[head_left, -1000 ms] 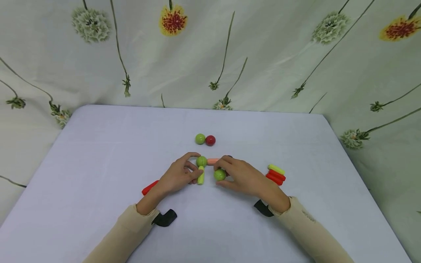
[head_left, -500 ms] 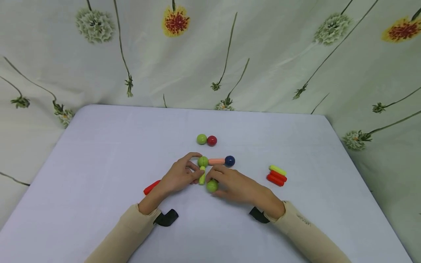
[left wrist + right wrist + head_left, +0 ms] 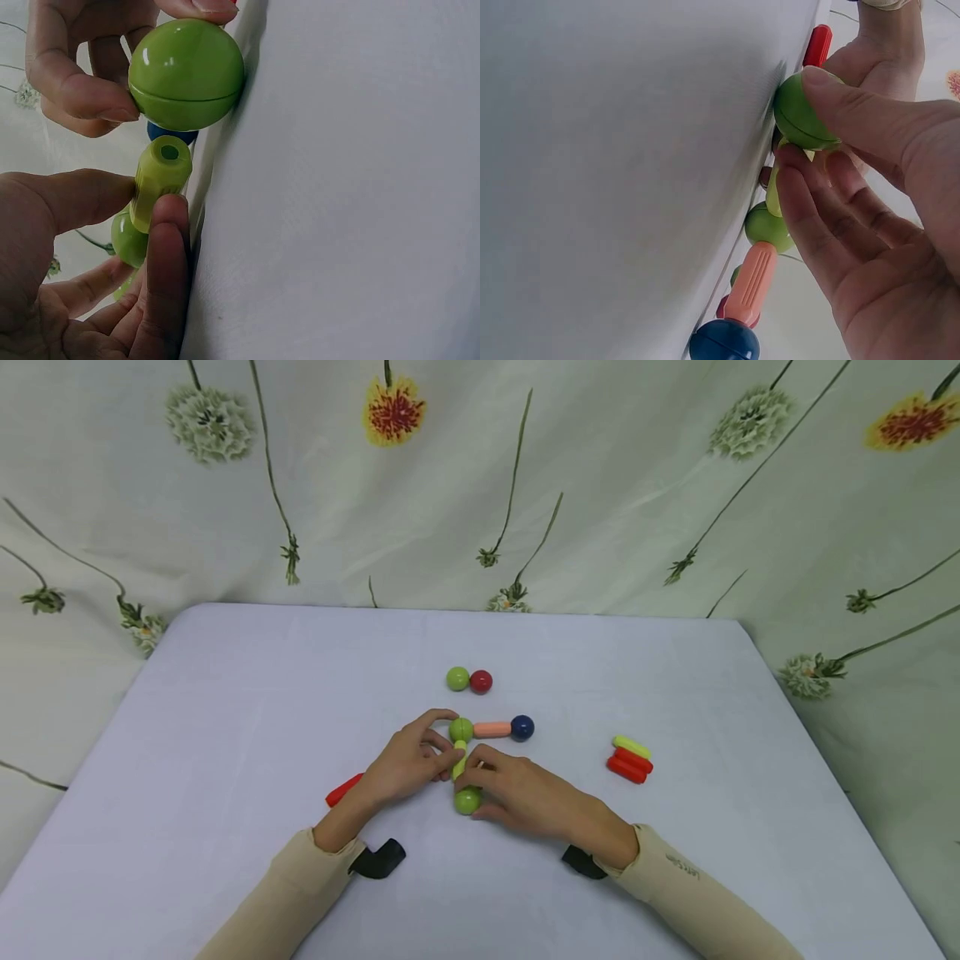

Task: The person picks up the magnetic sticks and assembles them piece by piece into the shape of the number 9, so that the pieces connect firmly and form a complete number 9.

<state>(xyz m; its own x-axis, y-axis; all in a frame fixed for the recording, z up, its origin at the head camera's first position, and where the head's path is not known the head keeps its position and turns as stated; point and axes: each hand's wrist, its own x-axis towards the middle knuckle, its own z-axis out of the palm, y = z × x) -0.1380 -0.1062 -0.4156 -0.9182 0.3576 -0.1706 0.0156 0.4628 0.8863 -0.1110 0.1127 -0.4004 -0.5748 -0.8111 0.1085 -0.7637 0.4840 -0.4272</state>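
My left hand [image 3: 408, 756] pinches a yellow-green rod [image 3: 161, 176] between thumb and finger. One of its fingers reaches the green ball [image 3: 461, 729] at the rod's far end. A green ball [image 3: 187, 75] is gripped by my right hand [image 3: 528, 789], close to the rod's near end. In the left wrist view that end, with a dark round spot in it, appears just apart from the ball. From the far green ball an orange-pink rod [image 3: 492, 729] runs right to a dark blue ball [image 3: 522, 728]. My right fingers partly cover the yellow-green rod in the head view.
Behind the hands, a loose green ball [image 3: 457, 678] and a red ball [image 3: 481, 682] sit side by side. To the right lie a yellow-green rod [image 3: 632, 746] and two red rods [image 3: 630, 766]. A red rod [image 3: 343, 790] is partly hidden by my left wrist.
My right hand has carried its green ball left and toward me, to the near end of the yellow-green rod. The dark blue ball has come into full view. My left hand stays put.
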